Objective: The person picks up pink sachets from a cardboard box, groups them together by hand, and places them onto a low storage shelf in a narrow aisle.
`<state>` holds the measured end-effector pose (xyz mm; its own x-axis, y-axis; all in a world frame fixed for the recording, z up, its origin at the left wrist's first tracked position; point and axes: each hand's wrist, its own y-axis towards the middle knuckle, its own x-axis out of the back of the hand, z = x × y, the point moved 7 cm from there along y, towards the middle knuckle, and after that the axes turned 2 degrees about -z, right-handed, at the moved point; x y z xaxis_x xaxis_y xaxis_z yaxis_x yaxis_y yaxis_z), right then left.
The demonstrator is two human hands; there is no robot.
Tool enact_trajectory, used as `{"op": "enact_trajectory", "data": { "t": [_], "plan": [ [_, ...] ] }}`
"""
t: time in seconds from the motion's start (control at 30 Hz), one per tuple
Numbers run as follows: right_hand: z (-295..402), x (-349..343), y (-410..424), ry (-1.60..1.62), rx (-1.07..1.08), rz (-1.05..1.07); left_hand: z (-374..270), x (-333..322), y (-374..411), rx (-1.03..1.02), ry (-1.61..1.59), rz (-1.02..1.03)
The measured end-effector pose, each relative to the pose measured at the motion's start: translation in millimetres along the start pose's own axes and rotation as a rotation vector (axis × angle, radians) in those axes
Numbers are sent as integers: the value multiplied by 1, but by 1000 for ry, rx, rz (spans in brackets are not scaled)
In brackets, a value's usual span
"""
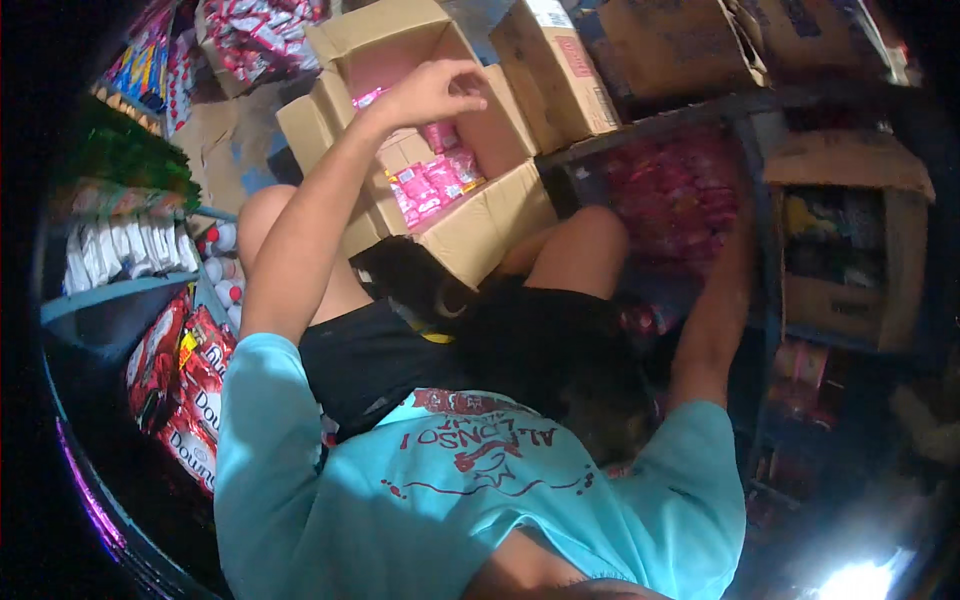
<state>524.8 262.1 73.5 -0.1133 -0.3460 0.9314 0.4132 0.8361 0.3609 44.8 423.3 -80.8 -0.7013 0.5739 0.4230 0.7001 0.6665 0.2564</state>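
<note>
Over an open cardboard box [495,217], my left hand [439,91] hovers with loosely curled fingers apart and nothing visible in it. Inside that box, pink plastic packets [435,184] lie in a group near its close side, with a few more farther in. The box sits between my bent legs. On the right, my forearm [712,322] reaches toward a dark shelf compartment stacked with pink and red packets [667,202]. Blur and shadow hide my right hand there, so what it touches cannot be made out.
Red Downy packs [191,405] fill the lower left shelf, below white packets [127,251]. Capped bottles [225,274] stand beside my left knee. A closed carton [559,71] adjoins the box; an open carton [832,300] is at right. Another box holds red-and-white packets [262,37].
</note>
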Motion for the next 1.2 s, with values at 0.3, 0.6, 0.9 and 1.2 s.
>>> {"op": "enact_trajectory", "data": {
  "t": [0.3,0.6,0.9,1.2],
  "plan": [
    [13,-29,12,-12,-11,25,19,64,-6,51,77,-172],
    [145,25,-106,53,106,-695,-1,74,-3,240,7,-224],
    [348,-332,-114,182,142,774,-2,98,12,468,-79,-384],
    [399,-557,-114,79,836,728,-6,137,7,416,-158,-497]
  ]
}}
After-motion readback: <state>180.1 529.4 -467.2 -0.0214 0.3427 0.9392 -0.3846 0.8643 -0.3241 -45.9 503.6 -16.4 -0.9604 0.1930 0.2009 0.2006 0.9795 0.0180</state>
